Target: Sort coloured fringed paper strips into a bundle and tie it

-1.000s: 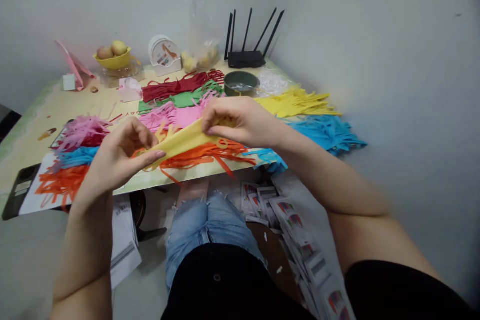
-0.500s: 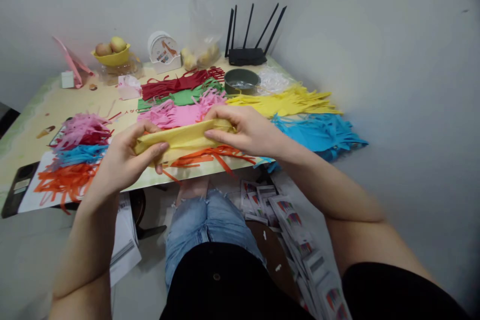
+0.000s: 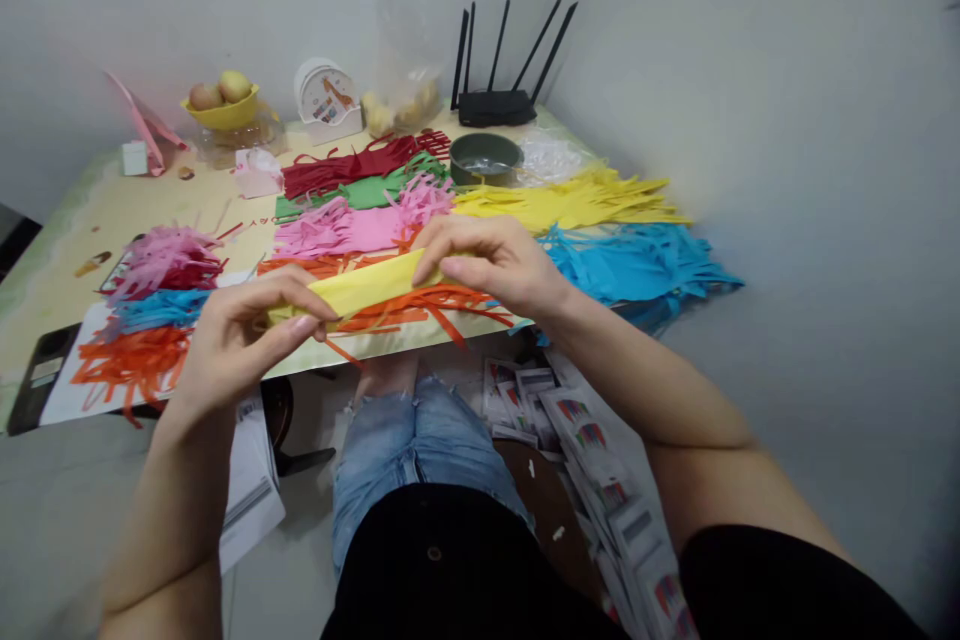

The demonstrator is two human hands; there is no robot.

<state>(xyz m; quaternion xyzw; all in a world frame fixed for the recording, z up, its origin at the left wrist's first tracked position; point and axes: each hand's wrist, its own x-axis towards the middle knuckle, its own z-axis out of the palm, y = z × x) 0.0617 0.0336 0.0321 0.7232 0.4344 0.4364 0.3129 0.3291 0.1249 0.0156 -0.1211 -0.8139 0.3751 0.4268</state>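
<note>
Between my two hands a folded strip of yellow tissue paper (image 3: pixel 367 286) is stretched, just above the table's near edge. My left hand (image 3: pixel 247 325) pinches its left end between thumb and fingers. At the other end my right hand (image 3: pixel 487 265) grips it, fingers bent over the top. Orange fringed paper (image 3: pixel 420 308) lies beneath the strip. Beyond it are pink (image 3: pixel 371 230), green (image 3: pixel 371 193) and dark red (image 3: pixel 349 168) fringed papers. To the right of my right hand lie yellow fringed paper (image 3: pixel 570 203) and blue fringed paper (image 3: pixel 622 265).
Pink, blue and orange cut pieces (image 3: pixel 135 355) pile up at the left, near a black phone-like object (image 3: pixel 41 380). At the back stand a yellow fruit bowl (image 3: pixel 221 112), a coaster holder (image 3: pixel 330 110), a router (image 3: pixel 495 107) and a round dark tin (image 3: pixel 486 160). Packets (image 3: pixel 600 470) lie below right.
The yellow strip has turned over to a brighter, flatter face and slopes up to the right. My left hand has shifted its fingers along it; my right fingers now bend over its top.
</note>
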